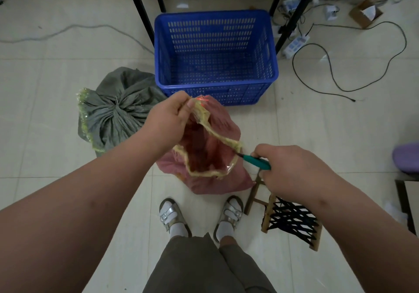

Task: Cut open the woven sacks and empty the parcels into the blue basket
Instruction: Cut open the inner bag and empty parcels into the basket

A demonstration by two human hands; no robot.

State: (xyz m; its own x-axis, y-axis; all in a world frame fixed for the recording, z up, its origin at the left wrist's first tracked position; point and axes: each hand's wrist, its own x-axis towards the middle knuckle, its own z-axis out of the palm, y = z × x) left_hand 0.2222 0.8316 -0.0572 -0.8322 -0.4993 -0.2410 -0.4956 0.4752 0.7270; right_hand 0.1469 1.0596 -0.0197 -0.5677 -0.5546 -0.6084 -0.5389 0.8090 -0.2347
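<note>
A red woven sack (223,122) stands on the floor in front of my feet, its mouth open and edged with yellowish tape. My left hand (167,118) pinches the far rim of that mouth and lifts it. My right hand (292,170) grips a teal-handled cutter (256,161) whose tip touches the right rim of the sack. A grey-green woven sack (120,109), tied shut at the top, sits to the left. The blue basket (215,84) stands just behind the red sack; nothing shows inside it.
A small wooden stool with black netting (292,220) stands at my right foot. Black frame legs (140,6) rise behind the basket. Cables and a power strip (297,44) lie on the floor at the right. A purple seat (407,156) is at the right edge.
</note>
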